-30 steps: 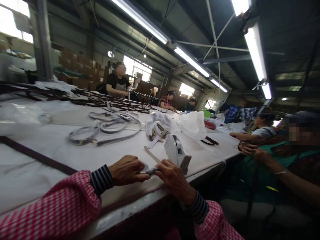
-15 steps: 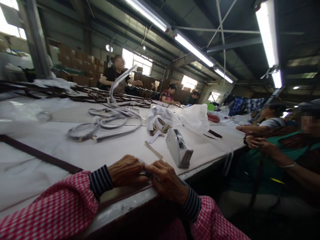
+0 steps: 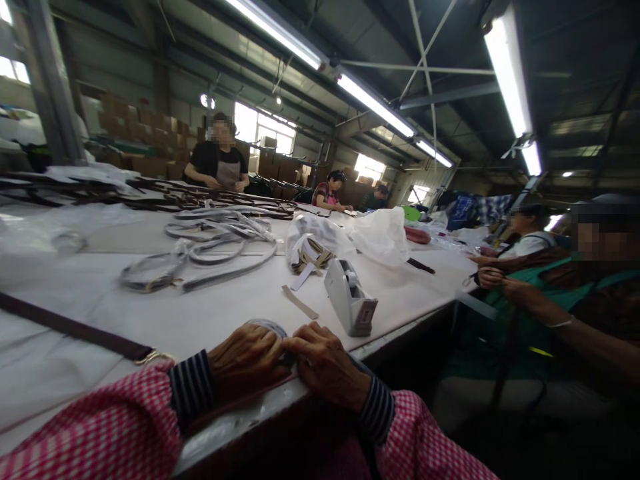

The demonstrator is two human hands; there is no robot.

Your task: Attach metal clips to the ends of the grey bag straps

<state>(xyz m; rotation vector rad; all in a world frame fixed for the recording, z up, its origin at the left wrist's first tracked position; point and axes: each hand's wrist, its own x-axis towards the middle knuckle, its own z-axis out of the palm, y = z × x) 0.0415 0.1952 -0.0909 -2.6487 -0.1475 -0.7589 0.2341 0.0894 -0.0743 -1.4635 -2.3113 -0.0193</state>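
Observation:
My left hand [image 3: 247, 357] and my right hand [image 3: 327, 363] meet at the front edge of the table, both closed round a grey strap [image 3: 269, 325]. A coiled loop of it shows above my left fingers, and a length seems to run along under my right wrist. Most of the strap inside my grip is hidden. Just beyond my right hand stands a grey tape dispenser [image 3: 350, 300]. A dark brown strap [image 3: 75, 327] with a metal clasp lies by my left sleeve.
Grey straps [image 3: 225, 243] lie looped on the white tabletop [image 3: 240, 300]. A plastic bag of beige strips [image 3: 310, 253] and a loose strip [image 3: 300, 301] are behind the dispenser. Dark straps [image 3: 150, 193] cover the far side. A co-worker [image 3: 545, 300] sits close at right; others work across the table.
The grey strap that stood up from the pile has dropped onto it. More of the coil shows above my left hand. The co-worker across the table has lowered the arms.

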